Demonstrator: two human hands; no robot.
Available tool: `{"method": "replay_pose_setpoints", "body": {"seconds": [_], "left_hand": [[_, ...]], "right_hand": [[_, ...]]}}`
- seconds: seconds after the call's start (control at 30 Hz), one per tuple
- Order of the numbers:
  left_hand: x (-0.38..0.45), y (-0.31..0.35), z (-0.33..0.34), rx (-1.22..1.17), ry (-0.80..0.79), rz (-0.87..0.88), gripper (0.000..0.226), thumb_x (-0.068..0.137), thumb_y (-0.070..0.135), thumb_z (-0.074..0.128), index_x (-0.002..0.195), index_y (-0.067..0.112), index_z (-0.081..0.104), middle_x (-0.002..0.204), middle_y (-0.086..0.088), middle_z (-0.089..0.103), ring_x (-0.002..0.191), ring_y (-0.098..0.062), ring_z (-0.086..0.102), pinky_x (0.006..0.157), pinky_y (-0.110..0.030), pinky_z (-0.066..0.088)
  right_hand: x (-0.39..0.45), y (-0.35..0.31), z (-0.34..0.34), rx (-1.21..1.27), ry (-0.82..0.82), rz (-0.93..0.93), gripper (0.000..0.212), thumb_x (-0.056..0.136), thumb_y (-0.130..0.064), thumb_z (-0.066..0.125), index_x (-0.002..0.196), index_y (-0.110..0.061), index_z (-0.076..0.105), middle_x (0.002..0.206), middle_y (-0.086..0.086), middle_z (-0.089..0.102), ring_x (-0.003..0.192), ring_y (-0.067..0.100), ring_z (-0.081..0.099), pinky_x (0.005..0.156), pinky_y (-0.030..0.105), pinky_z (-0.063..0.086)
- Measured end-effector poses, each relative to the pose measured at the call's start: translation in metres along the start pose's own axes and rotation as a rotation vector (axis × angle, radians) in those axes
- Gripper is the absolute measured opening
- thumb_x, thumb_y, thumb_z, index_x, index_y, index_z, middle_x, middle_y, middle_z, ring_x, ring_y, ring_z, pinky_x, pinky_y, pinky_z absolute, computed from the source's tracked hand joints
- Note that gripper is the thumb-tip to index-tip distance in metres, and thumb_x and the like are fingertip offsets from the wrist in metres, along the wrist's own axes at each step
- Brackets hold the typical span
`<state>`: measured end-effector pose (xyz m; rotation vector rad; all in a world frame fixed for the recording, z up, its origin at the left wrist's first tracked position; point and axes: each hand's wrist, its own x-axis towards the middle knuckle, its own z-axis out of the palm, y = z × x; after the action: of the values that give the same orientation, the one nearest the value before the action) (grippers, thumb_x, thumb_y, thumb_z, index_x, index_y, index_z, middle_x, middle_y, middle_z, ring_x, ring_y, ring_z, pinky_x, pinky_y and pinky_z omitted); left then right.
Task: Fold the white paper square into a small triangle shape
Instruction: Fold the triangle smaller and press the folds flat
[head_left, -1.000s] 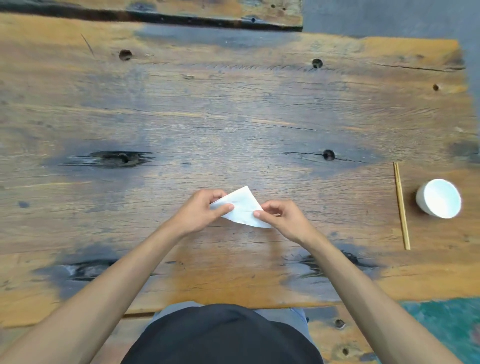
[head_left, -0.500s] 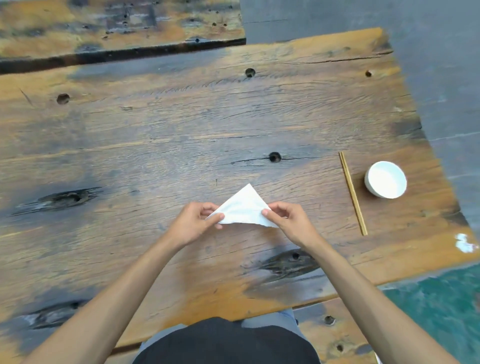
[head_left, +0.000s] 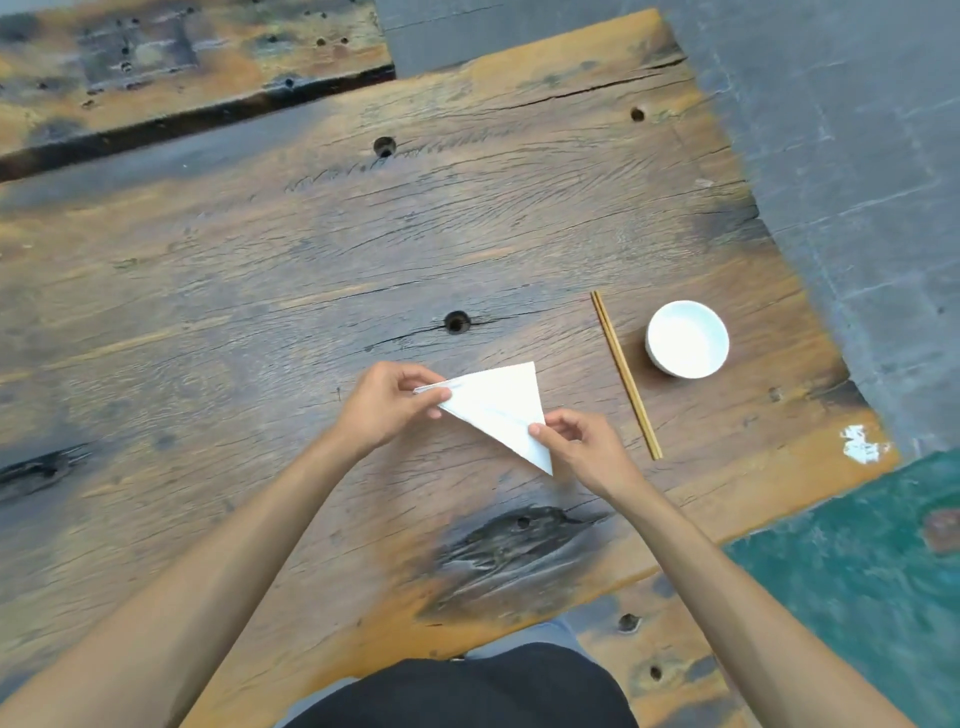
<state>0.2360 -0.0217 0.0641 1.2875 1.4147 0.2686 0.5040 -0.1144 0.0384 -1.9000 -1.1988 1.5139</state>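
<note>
- Head view: the white paper (head_left: 498, 410) was already in triangle form, lying over the wooden table (head_left: 260, 270) near the middle of its near half; whether it lay flat on the wood or was lifted slightly could not be told.
- Left hand (head_left: 387, 408) pinched the paper's left corner, thumb and fingers pressed together on it; layered edges showed at that corner, so more than one fold appeared done.
- Right hand (head_left: 582, 447) pinched the near-right edge close to the lowest tip, thumb and forefinger clamped on the paper, other fingers curled.
- A faint crease line ran across the triangle from the left corner toward the right hand.
- Judgement: main folding done; shape reads as a triangle. Possibly one more halving left to make it "small", plus pressing the creases flat and setting it down.
- Chopsticks (head_left: 626, 374) lay to the right of the paper, apart from it; a white bowl (head_left: 687, 339) stood just right of them. Both played no visible part.
</note>
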Motion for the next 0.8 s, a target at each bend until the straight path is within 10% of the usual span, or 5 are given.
{"method": "replay_pose_setpoints", "body": {"seconds": [0.6, 0.8], "left_hand": [[0.125, 0.059, 0.096, 0.658, -0.235, 0.217, 0.02, 0.095, 0.023, 0.066, 0.109, 0.014, 0.076, 0.108, -0.007, 0.078, 0.097, -0.025, 0.071, 0.077, -0.029, 0.048], [0.145, 0.057, 0.108, 0.724, -0.275, 0.248, 0.021, 0.095, 0.023, 0.066, 0.114, 0.016, 0.071, 0.105, -0.007, 0.076, 0.091, -0.024, 0.067, 0.08, -0.036, 0.054]], "right_hand": [[0.024, 0.082, -0.04, -0.037, 0.161, 0.304, 0.032, 0.098, -0.042, 0.069, 0.077, -0.019, 0.074, 0.056, -0.014, 0.068, 0.051, -0.002, 0.059, 0.058, 0.025, 0.045], [0.034, 0.086, -0.046, -0.141, 0.15, 0.306, 0.042, 0.099, -0.045, 0.066, 0.077, -0.01, 0.074, 0.067, 0.002, 0.073, 0.068, 0.018, 0.07, 0.071, 0.039, 0.057]]}}
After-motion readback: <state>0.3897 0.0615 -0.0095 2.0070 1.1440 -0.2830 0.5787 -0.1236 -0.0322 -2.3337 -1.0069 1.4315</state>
